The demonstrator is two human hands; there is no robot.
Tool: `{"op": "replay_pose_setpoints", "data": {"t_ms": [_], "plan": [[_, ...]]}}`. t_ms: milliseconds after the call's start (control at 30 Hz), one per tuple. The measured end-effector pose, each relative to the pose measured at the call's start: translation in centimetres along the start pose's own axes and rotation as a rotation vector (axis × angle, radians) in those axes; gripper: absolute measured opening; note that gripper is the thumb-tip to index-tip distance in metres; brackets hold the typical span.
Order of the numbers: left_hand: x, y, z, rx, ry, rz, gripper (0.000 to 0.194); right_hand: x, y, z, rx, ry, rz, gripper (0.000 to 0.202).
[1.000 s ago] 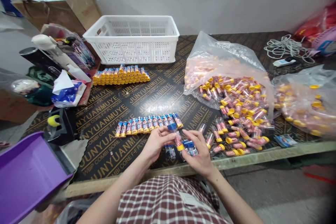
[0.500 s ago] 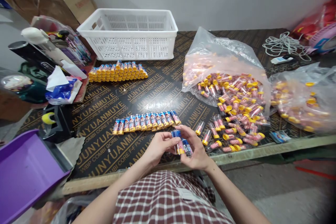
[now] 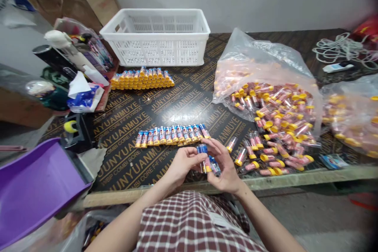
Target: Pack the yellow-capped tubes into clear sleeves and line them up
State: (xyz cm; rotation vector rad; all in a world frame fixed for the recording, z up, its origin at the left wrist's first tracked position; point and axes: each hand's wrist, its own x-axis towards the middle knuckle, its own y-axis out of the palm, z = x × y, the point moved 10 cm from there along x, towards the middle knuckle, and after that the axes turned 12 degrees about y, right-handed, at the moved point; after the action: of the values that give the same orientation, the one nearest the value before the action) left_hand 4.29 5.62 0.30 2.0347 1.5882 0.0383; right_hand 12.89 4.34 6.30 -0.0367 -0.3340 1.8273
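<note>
Near the table's front edge, my left hand (image 3: 184, 164) grips a small clear tube (image 3: 203, 159) with a blue top and a yellow end. My right hand (image 3: 224, 167) is curved round the same tube from the right, its fingers touching it. Blue printed pieces (image 3: 214, 165) show behind the tube, partly hidden by my right hand. Beyond my hands lies a row of blue-labelled tubes (image 3: 173, 135). A stack of similar tubes (image 3: 143, 78) lies farther back. To the right, loose tubes with pink contents and yellow caps (image 3: 277, 122) spill from a clear plastic bag (image 3: 254, 53).
A white basket (image 3: 156, 49) stands at the back. On the left are a tape dispenser (image 3: 78, 132), a purple dustpan (image 3: 41, 189) and a tissue pack (image 3: 84, 98). A second bag of tubes (image 3: 351, 116) and a coiled cable (image 3: 339, 49) are at the right.
The view has shifted, so the table's contents appear farther right. Both hands keep their hold around the tube, with little change in their fingers.
</note>
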Motion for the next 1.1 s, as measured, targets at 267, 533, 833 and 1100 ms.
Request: {"op": "replay_pose_setpoints", "data": {"t_ms": [267, 533, 833, 1100], "plan": [[-1.5, -16.5, -9.8, 0.77, 0.314, -0.612, 0.036, 0.2, -7.3, -3.2, -0.081, 0.109, -0.269, 0.083], [-1.9, -18.8, -12.1, 1.272, 0.333, -0.699, 0.039, -0.2, -10.6, -3.2, -0.325, 0.131, -0.43, 0.067], [1.7, -4.5, -0.7, 1.359, 0.365, 0.045, 0.014, 0.1, -12.7, -6.3, -0.873, 0.162, -0.345, 0.029], [1.7, -4.6, 1.3, 1.363, 0.305, 0.026, 0.01, 0.3, -8.7, -8.4, -1.053, 0.124, -0.062, 0.036]]}}
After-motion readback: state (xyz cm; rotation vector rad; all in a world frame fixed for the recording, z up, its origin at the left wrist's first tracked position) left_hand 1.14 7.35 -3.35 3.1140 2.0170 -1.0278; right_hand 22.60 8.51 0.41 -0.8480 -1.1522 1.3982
